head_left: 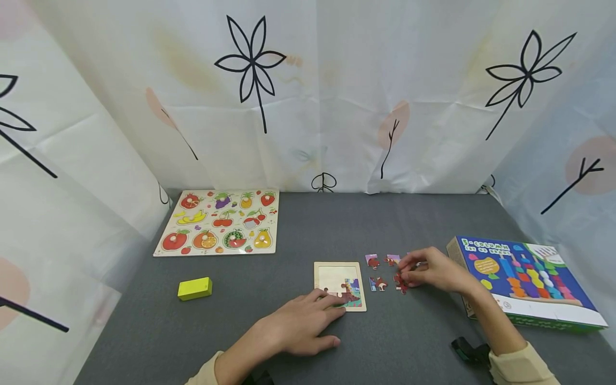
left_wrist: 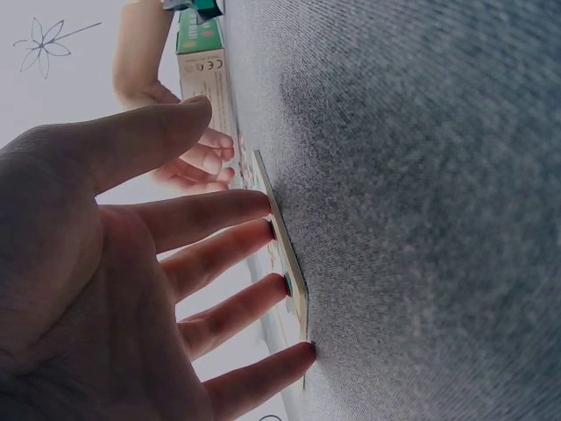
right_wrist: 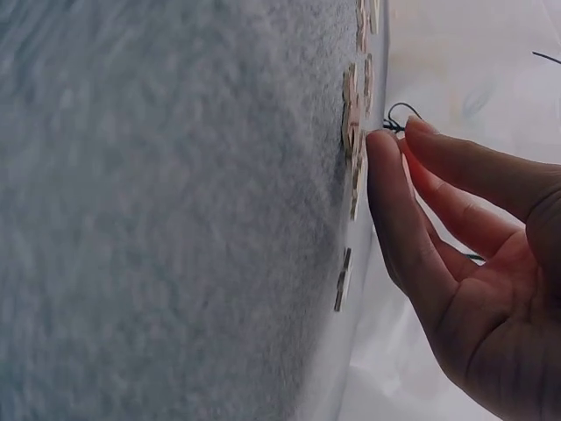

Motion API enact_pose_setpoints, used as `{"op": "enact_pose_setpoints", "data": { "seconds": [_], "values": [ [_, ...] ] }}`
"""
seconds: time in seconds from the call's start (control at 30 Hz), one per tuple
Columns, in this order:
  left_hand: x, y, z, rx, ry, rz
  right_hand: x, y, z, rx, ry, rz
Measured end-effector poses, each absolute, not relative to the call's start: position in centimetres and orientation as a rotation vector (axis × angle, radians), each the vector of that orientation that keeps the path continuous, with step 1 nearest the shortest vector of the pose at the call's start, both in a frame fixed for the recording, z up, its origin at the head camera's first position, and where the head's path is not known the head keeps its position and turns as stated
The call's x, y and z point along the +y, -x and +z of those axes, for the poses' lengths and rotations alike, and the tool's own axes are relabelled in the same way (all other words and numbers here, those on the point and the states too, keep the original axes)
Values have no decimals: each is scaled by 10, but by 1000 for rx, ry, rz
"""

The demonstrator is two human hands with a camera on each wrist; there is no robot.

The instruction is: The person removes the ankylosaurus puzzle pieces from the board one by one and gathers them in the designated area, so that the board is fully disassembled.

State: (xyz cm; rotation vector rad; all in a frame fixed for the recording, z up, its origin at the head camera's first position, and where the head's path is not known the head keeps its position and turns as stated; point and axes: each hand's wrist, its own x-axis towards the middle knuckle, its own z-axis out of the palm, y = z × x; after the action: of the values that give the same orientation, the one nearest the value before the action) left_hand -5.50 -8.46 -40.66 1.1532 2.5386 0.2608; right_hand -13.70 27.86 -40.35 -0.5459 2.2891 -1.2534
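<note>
A small square wooden puzzle tray (head_left: 332, 273) lies on the grey table, with joined colourful pieces in its lower right part. My left hand (head_left: 308, 323) reaches over its lower left edge, fingers straight and fingertips resting on it. In the left wrist view those fingers line the tray's edge (left_wrist: 294, 254). Several loose puzzle pieces (head_left: 372, 261) lie right of the tray. Above the red piece (head_left: 400, 284) is my right hand (head_left: 440, 274), its fingers loosely bent. The right wrist view shows thumb and index fingertips close together with nothing visible between them; another piece is partly hidden behind this hand.
A fruit peg puzzle board (head_left: 240, 249) lies at the back left, with a yellow block (head_left: 194, 289) nearer to me. On the right stands a blue-and-green toy box (head_left: 524, 278), close beside my right forearm. A patterned white curtain (head_left: 317, 107) borders the table.
</note>
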Motion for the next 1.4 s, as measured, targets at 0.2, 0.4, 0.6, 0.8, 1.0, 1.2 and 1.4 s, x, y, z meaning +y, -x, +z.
{"op": "enact_pose_setpoints", "data": {
  "seconds": [0.2, 0.4, 0.6, 0.8, 1.0, 1.2, 1.4],
  "values": [
    [-85, 55, -406, 2541, -1161, 258, 271, 137, -406, 2269, 614, -1286],
    [-85, 55, -405, 2543, -1158, 258, 260, 136, -406, 2187, 625, -1344],
    [-84, 54, -406, 2556, -1166, 256, 246, 138, -406, 2178, 658, -1338],
    [-84, 54, -406, 2552, -1158, 262, 229, 140, -406, 2190, 682, -1292],
    [-84, 54, -407, 2562, -1167, 249, 208, 142, -409, 2171, 751, -1277],
    [-84, 55, -407, 2563, -1175, 249, 190, 146, -411, 2185, 796, -1195],
    [-85, 55, -408, 2572, -1195, 247, 178, 148, -415, 2200, 787, -1153]
  ]
}}
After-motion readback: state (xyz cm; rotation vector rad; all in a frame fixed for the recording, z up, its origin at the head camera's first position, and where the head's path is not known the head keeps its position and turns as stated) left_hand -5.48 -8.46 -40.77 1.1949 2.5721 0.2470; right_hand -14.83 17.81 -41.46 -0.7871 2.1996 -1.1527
